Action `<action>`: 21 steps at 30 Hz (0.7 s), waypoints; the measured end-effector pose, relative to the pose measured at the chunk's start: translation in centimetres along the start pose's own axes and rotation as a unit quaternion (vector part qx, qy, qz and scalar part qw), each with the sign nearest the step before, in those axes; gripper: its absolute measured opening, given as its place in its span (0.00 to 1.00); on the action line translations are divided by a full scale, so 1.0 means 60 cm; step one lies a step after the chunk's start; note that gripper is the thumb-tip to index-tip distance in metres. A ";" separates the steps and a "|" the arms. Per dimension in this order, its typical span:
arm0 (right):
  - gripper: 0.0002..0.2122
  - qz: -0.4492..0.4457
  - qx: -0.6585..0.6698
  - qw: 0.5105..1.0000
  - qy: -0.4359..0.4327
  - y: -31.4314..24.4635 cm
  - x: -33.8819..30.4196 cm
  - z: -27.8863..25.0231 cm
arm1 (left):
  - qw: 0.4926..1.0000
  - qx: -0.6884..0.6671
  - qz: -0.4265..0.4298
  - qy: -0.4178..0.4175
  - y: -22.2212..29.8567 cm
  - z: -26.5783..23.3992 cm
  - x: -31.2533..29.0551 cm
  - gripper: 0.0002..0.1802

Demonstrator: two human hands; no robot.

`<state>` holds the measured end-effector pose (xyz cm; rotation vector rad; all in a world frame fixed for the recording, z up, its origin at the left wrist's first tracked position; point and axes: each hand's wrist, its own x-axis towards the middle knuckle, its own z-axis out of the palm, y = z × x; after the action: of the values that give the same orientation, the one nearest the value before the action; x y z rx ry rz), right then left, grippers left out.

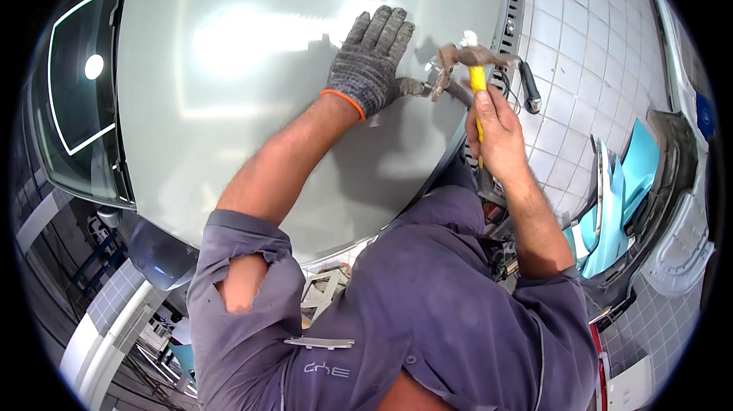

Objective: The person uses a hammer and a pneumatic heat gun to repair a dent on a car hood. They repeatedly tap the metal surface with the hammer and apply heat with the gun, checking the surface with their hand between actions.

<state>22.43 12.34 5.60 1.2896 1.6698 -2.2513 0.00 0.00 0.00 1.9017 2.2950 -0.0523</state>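
My left hand (369,67), in a grey knit glove with an orange cuff, lies flat on the pale grey-green car hood (305,159). Its fingers are stretched out away from me and its thumb points right. My bare right hand (498,132) is wrapped round the yellow handle of a hammer (478,81), held upright over the hood's right edge. The hammer's brownish metal head is slightly blurred. Close to the left thumb, a rusty metal piece (441,79) sits by the hood's edge; the hammer partly hides it, and I cannot make out its kind.
A black-handled tool (528,86) with a dark cable is right of the hammer. The windshield (84,82) borders the hood at left. Turquoise body panels (611,197) and a dark bumper (668,182) stand at right on the tiled floor (565,52).
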 end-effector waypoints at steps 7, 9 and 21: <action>0.30 -0.072 -0.100 0.991 0.060 0.026 0.018 0.132 | 0.999 -0.023 -0.002 -0.027 -0.009 -0.005 -0.116 0.58; 0.31 -0.176 -0.136 0.973 0.069 0.068 0.040 0.152 | 0.999 -0.030 -0.006 -0.033 -0.005 0.009 -0.132 0.57; 0.31 -0.183 -0.196 0.957 0.113 0.067 0.079 0.195 | 0.987 -0.085 -0.034 0.133 -0.082 0.000 -0.128 0.43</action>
<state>14.57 3.10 0.26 1.2566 2.4609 -1.8270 -3.45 -8.42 0.77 1.8403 2.4378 0.3992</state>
